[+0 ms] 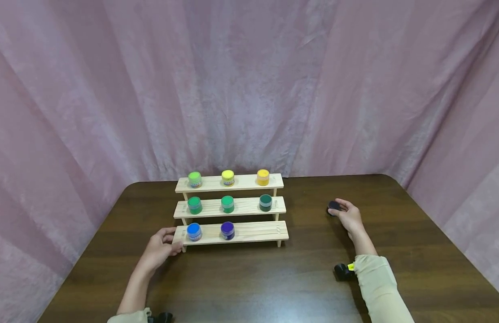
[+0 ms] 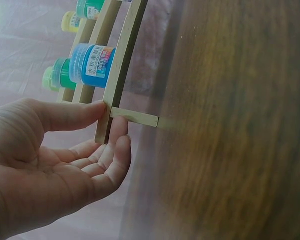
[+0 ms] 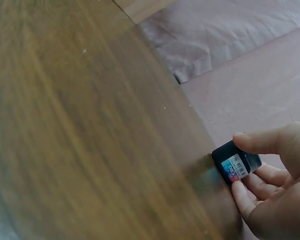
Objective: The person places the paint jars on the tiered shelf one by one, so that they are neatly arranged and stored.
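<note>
My left hand (image 1: 157,250) pinches the left end of the lowest tier of a three-tier wooden rack (image 1: 255,232). In the left wrist view, the thumb lies on the board's upper face and fingers curl below, beside a short leg (image 2: 135,117). A blue paint jar (image 1: 194,232) and a purple paint jar (image 1: 227,230) stand on that tier. Over to the right, my right hand (image 1: 350,218) holds a black paint jar (image 1: 334,207) between thumb and fingers. Its printed label faces the right wrist camera; whether the jar touches the table cannot be told.
The middle tier bears two green jars (image 1: 227,204) and a dark green one (image 1: 265,202). Light green (image 1: 194,179), yellow (image 1: 228,178) and orange-yellow (image 1: 263,177) jars line the top tier. Pink curtains (image 1: 249,89) hang behind the brown wooden table (image 1: 306,269).
</note>
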Demonstrator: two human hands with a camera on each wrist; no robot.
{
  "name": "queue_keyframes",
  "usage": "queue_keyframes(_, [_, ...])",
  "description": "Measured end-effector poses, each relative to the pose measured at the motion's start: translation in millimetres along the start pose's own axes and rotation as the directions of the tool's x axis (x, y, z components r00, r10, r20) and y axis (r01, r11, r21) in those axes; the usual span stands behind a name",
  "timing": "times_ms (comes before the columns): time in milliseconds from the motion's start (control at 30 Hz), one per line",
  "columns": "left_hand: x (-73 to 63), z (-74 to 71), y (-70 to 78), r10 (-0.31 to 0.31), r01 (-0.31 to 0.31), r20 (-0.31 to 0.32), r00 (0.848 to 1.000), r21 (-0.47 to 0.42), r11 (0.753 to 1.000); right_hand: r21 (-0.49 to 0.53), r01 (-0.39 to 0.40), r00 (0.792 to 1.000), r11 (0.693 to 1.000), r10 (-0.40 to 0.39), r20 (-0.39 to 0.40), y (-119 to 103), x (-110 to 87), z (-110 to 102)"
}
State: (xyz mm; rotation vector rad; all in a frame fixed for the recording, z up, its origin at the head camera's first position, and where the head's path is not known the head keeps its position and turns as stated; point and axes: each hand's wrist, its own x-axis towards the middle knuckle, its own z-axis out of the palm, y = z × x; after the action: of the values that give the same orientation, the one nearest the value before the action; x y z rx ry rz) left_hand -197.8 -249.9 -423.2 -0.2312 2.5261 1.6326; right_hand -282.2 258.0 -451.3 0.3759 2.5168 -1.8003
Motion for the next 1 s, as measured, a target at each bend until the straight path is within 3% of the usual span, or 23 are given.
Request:
queue_keyframes(533, [-1.3,-2.3,2.8,-0.005,0.005,0.003,1.0,0.02,1.0,-0.051,0.021,0.999,0.998,-0.022,-0.029,3.4,-0.1,0.6])
queue_keyframes(1000, [-0.2,-0.6,1.9,-0.008,0.008,0.002,1.0,0.02,1.0,-0.004,-0.006,0.999,1.0,0.005,-0.051,4.9,0.8,-0.5])
